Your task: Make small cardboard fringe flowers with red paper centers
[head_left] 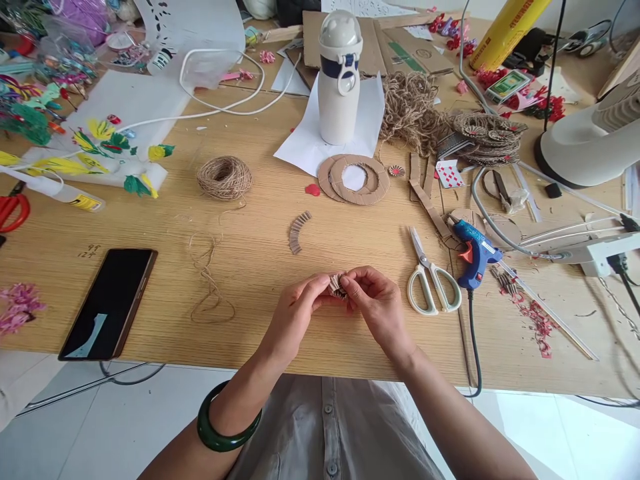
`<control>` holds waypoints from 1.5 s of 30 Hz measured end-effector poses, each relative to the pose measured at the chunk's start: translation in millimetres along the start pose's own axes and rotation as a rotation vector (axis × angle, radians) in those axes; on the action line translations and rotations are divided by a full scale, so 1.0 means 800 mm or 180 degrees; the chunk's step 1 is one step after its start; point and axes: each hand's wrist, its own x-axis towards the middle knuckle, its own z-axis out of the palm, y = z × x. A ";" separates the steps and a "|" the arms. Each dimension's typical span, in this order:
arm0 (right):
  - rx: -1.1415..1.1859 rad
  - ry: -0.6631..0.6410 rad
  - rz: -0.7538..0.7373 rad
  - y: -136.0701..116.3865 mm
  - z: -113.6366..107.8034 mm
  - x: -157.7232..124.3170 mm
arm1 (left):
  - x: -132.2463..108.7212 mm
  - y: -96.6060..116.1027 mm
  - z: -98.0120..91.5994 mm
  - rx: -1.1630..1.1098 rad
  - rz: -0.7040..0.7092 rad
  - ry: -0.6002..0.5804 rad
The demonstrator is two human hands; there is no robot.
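My left hand (298, 305) and right hand (376, 303) pinch the cardboard (337, 286), likely light, crushable, best held by edges.

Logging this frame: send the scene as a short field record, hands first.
left hand: left hand pinches a small corrugated piece
right hand: right hand pinches the same piece
beyond hands: curved corrugated strip, lying apart
right side: white-handled scissors, then blue glue gun
left side: phone, twine coil
farther back: overlapping cardboard rings, white bottle
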 end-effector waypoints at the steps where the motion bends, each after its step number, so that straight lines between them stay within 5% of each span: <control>1: -0.0019 0.0020 -0.0011 -0.001 -0.001 0.000 | 0.000 0.001 -0.002 -0.0009 -0.0029 -0.0008; 29: -0.0067 -0.0173 0.0339 -0.016 -0.002 0.026 | 0.022 0.003 -0.013 0.1147 0.0471 0.0458; 45: -0.0733 -0.0247 0.0060 -0.011 -0.008 0.042 | 0.039 0.010 -0.014 0.1186 0.0198 0.0539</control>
